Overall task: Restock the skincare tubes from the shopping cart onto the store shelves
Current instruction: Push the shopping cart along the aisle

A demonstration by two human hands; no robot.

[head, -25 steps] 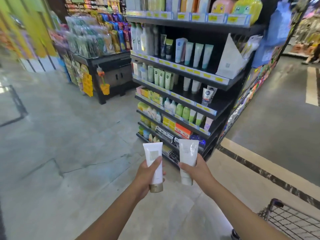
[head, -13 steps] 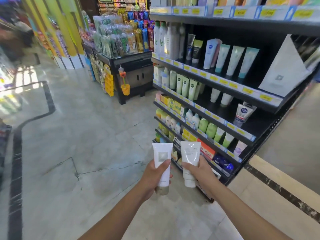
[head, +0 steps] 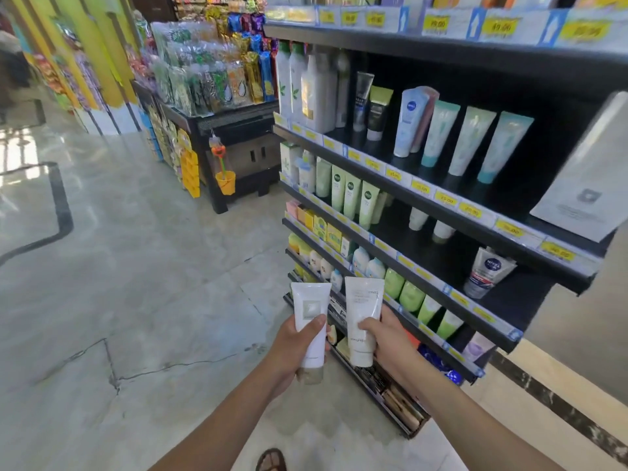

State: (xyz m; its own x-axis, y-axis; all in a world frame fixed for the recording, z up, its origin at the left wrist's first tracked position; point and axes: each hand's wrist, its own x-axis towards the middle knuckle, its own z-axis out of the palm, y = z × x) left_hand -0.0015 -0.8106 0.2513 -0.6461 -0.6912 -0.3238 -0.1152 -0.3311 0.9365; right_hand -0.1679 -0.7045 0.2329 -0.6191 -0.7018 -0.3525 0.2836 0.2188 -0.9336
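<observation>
My left hand [head: 292, 345] grips a white plastic tube with a gold cap [head: 311, 326], my right hand [head: 384, 338] grips a second white tube [head: 363, 319], both upright before the black store shelves [head: 441, 212].

Both arms extend forward: left hand [head: 291, 348] grips the gold-capped tube [head: 311, 309], right hand [head: 389, 338] grips the white-capped tube [head: 363, 300].

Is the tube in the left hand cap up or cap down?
Cap down. The left hand grips the tube nearly upright, with its tan cap at the bottom and its flat end on top.
</observation>
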